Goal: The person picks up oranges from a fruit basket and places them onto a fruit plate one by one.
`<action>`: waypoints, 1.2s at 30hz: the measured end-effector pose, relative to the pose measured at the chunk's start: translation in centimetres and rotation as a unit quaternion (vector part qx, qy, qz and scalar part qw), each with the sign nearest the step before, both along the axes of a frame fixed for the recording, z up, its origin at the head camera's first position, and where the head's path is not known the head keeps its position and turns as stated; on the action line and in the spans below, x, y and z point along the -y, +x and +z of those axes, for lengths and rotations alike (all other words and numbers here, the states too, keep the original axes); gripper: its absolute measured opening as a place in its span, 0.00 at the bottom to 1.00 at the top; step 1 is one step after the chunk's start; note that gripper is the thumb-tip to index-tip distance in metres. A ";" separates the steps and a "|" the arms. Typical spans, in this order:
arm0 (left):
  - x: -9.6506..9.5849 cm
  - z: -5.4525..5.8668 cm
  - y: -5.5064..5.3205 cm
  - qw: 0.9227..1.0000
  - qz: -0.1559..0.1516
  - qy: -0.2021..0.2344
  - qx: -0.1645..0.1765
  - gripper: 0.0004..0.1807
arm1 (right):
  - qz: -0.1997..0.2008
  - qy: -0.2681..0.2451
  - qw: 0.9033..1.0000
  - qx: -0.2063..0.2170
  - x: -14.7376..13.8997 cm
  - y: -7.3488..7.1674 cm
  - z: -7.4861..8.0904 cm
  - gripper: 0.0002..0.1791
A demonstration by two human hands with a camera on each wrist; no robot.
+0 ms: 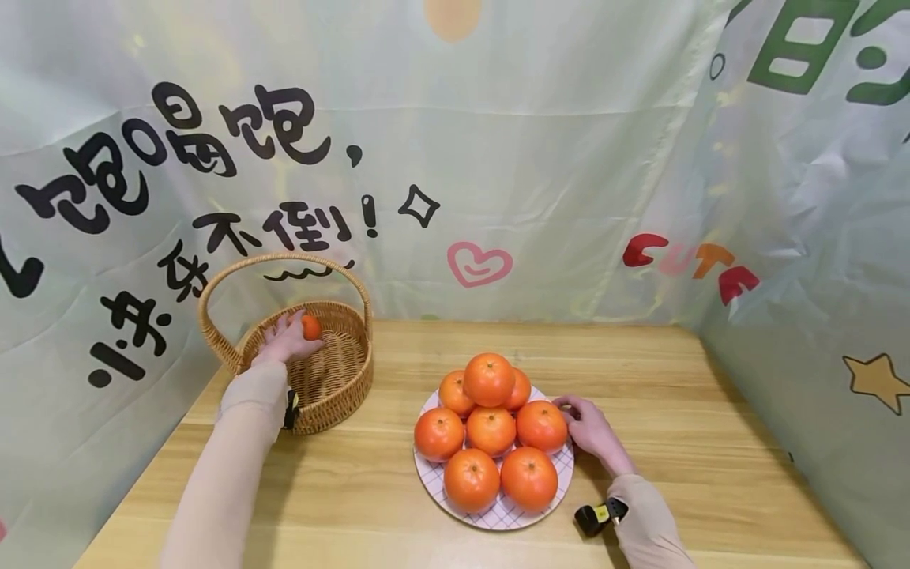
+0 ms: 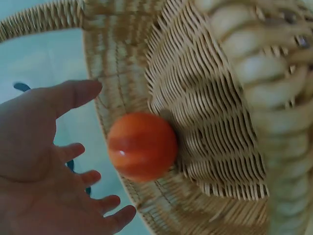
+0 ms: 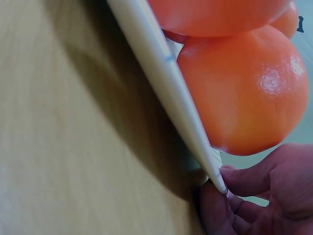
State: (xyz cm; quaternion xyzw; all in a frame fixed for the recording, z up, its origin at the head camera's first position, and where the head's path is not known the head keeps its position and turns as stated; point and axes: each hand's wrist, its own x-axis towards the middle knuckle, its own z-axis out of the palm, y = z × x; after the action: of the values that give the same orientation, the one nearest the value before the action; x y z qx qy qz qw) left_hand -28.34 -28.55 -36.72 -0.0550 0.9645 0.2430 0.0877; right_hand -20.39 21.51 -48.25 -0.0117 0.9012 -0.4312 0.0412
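My left hand [image 1: 287, 338] reaches over the wicker basket [image 1: 355, 387]. In the left wrist view its fingers are spread apart and hold nothing. A single orange [image 2: 142, 147] lies inside the basket against the side wall, just beyond those fingertips. At the right edge of the checked white plate [image 1: 498, 518], my right hand [image 1: 592, 431] pinches the rim between thumb and fingers, as the right wrist view shows. Several oranges [image 1: 490, 431] are piled on this plate, with one top orange [image 1: 489, 379] resting on the others.
The basket's tall arched handle [image 1: 284, 257] rises over its opening. A printed cloth [image 1: 540, 174] hangs behind and at both sides of the wooden table [image 1: 398, 363]. A small black device [image 1: 597, 518] is strapped at the right wrist.
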 end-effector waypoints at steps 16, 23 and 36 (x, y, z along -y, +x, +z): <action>0.7 -0.4 -1.0 1.000 -0.012 -0.013 0.026 0.50 | -0.002 -0.019 1.000 -0.004 0.2 0.1 0.2 0.14; 0.7 -0.8 -0.9 0.999 -0.015 -0.016 0.035 0.49 | -0.002 -0.013 1.000 -0.002 0.1 0.1 0.1 0.14; 0.4 -1.3 -0.9 1.000 0.011 -0.027 0.004 0.42 | -0.005 -0.014 1.000 0.005 0.2 0.2 0.2 0.15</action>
State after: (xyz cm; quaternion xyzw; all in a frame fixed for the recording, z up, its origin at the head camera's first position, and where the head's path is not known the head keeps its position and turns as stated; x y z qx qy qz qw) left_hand -29.27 -29.00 -38.01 -0.0687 0.9696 0.2177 0.0879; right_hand -20.24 21.31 -48.07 -0.0054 0.8951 -0.4437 0.0433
